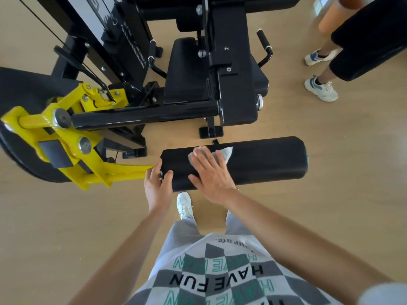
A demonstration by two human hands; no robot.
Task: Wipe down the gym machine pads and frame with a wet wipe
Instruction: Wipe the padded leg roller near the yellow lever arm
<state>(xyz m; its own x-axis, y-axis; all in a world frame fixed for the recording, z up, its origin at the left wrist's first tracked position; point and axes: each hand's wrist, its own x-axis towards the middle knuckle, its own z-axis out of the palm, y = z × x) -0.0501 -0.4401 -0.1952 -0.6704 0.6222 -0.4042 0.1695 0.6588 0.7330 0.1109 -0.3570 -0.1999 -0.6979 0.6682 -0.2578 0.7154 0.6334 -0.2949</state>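
A black cylindrical roller pad [264, 162] lies crosswise in front of me, fixed to a yellow lever arm [92, 164] of the black gym machine. My left hand [157, 186] grips the pad's left end. My right hand [209, 172] lies flat on top of the pad with its fingers spread, pressing a white wet wipe [226, 151] against it. The wipe sticks out beyond my fingertips. Behind the pad is the machine's black seat pad [187, 75] and its black frame tube [143, 113].
Two black handles [263, 41] flank the seat. A weight stack column [123, 38] with cables stands at the back left. Another person's legs in light sneakers [321, 89] stand at the right on the wooden floor. My own white shoe [185, 204] is under the pad.
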